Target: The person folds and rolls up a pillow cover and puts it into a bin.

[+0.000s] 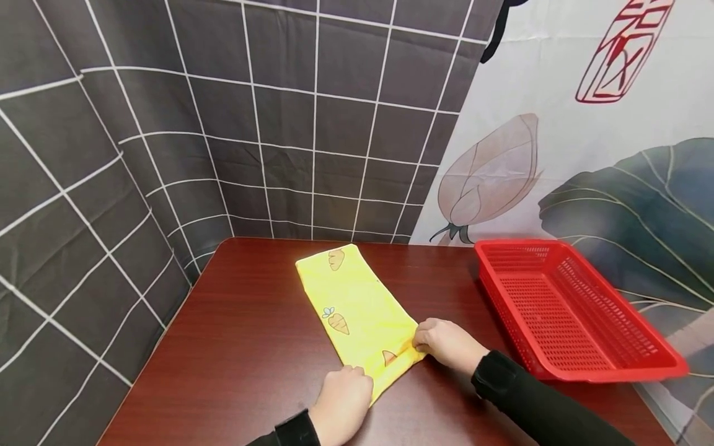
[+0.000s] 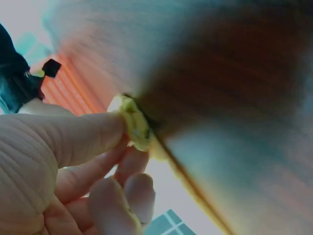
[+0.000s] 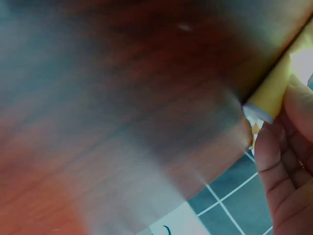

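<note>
A yellow cloth (image 1: 357, 306) with orange carrot prints lies folded into a long strip on the dark red-brown table (image 1: 251, 347). My left hand (image 1: 343, 401) pinches the cloth's near left corner; in the left wrist view thumb and fingers hold a bunched yellow edge (image 2: 133, 125). My right hand (image 1: 443, 342) pinches the near right corner, and the right wrist view shows fingers on the yellow edge (image 3: 271, 93). Both sleeves are black.
A red plastic mesh basket (image 1: 580, 365) stands on the table's right side, close to my right forearm. Dark checked fabric hangs behind and to the left; a printed curtain with a lotus leaf hangs at the right.
</note>
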### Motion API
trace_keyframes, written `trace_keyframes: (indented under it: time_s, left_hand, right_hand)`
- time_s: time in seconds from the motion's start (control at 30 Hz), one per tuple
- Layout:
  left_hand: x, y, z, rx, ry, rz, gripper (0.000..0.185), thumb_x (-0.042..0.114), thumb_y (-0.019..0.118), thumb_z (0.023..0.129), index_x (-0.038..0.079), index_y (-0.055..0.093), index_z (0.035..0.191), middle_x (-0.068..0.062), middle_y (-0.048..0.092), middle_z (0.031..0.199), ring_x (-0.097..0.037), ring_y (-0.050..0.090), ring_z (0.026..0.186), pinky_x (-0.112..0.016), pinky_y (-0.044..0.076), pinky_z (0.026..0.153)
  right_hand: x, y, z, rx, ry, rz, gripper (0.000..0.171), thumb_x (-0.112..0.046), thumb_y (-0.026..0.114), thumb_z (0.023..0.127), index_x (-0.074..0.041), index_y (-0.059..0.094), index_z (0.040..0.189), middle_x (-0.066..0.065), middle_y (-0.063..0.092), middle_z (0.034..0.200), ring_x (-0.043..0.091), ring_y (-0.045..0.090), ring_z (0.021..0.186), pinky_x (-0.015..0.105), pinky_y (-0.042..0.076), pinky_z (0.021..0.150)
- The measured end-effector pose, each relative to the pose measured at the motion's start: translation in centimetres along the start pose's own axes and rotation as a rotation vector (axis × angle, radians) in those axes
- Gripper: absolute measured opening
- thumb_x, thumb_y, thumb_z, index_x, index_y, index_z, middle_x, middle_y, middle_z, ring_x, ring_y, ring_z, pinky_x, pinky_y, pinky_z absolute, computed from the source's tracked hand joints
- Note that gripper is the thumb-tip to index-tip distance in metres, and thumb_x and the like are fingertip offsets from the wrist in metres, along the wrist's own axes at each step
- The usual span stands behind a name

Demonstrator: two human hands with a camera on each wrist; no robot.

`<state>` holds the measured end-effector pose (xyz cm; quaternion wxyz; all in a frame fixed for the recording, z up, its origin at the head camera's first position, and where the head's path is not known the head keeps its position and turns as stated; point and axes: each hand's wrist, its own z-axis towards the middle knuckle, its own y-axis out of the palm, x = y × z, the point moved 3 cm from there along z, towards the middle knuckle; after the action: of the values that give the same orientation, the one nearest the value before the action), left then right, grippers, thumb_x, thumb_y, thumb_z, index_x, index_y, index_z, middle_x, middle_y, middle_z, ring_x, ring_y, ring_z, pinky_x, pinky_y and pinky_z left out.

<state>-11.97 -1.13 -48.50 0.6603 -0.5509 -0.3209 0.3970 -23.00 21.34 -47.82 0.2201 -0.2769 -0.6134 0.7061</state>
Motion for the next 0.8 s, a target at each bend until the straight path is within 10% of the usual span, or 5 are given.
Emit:
trace_keyframes:
  time_s: [0.27, 0.53, 0.8]
  left_hand:
    - [1.4, -0.3, -0.5, -0.042, 0.058, 0.136, 0.047, 0.061, 0.078, 0.087, 0.015, 0.070, 0.080, 0.003, 0.059, 0.069, -0.010, 0.055, 0.066, -0.028, 0.049, 0.054]
    - [1.6, -0.2, -0.3, 0.033, 0.072, 0.124, 0.016, 0.016, 0.072, 0.093, 0.016, 0.062, 0.080, 0.004, 0.062, 0.068, -0.009, 0.056, 0.063, -0.027, 0.047, 0.052]
    - [1.5, 0.1, -0.6, 0.083, 0.077, 0.146, 0.017, 0.015, 0.072, 0.092, 0.015, 0.061, 0.079, 0.003, 0.062, 0.067, -0.009, 0.055, 0.062, -0.027, 0.047, 0.052]
  right_hand:
    - [0.3, 0.2, -1.7, 0.039, -0.060, 0.039, 0.029, -0.010, 0.089, 0.084, -0.015, 0.082, 0.112, 0.003, 0.077, 0.114, 0.019, 0.072, 0.104, 0.035, 0.063, 0.092]
    - [0.2, 0.3, -1.7, -0.022, -0.006, 0.048, 0.036, -0.008, 0.089, 0.083, -0.015, 0.082, 0.118, 0.003, 0.078, 0.115, 0.020, 0.072, 0.107, 0.036, 0.063, 0.093]
    - [0.1, 0.6, -1.7, 0.015, -0.017, -0.002, 0.033, -0.011, 0.090, 0.082, -0.015, 0.083, 0.114, 0.001, 0.079, 0.108, 0.017, 0.071, 0.100, 0.033, 0.063, 0.088]
